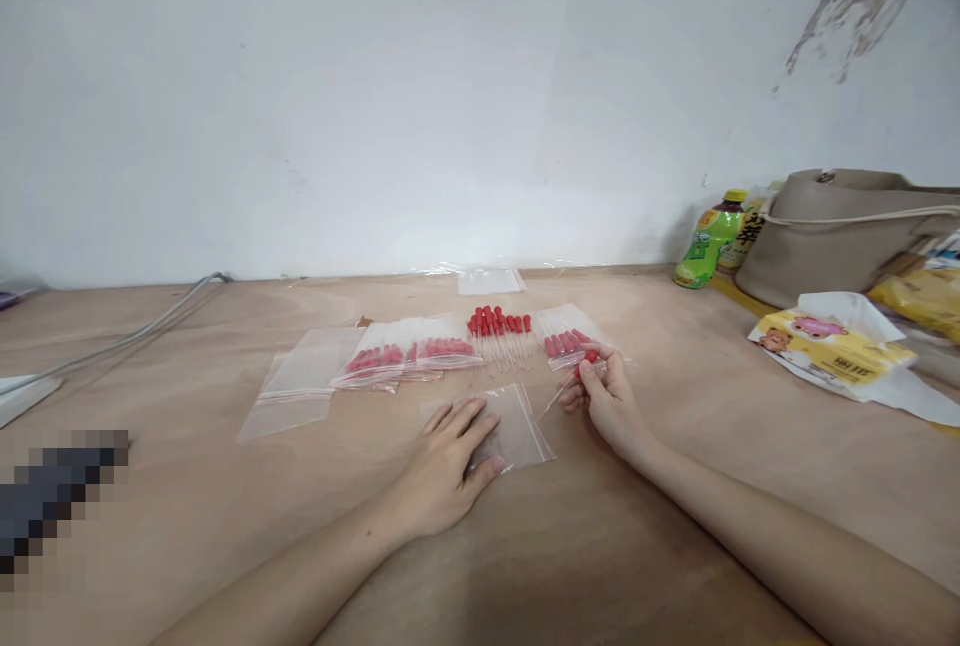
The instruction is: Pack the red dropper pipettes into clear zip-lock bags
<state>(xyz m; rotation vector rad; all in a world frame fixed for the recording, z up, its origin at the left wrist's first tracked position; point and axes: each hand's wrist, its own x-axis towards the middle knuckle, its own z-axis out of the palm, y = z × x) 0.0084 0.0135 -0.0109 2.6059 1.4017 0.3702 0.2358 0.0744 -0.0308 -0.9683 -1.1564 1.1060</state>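
Note:
My left hand (pixel 457 451) lies flat, fingers spread, on a clear zip bag (pixel 514 431) in front of me. Pinched in my right hand (pixel 609 396) is a dropper (pixel 590 357) with a red bulb and a thin clear stem. Its stem slants down left, the tip close to the bag's zip edge; whether it is inside I cannot tell. Beyond the bag lies a pile of red-bulbed droppers (pixel 495 322), stems toward me. A filled bag (pixel 574 334) of droppers rests just past my right hand.
More dropper-filled bags (pixel 375 356) overlap left of the pile, beside flat bags (pixel 300 386). Another bag (pixel 491 281) lies near the wall. At right stand a green bottle (pixel 705 244), a grey-brown handbag (pixel 825 226) and a tissue pack (pixel 840 346). A cable (pixel 150 326) crosses the left.

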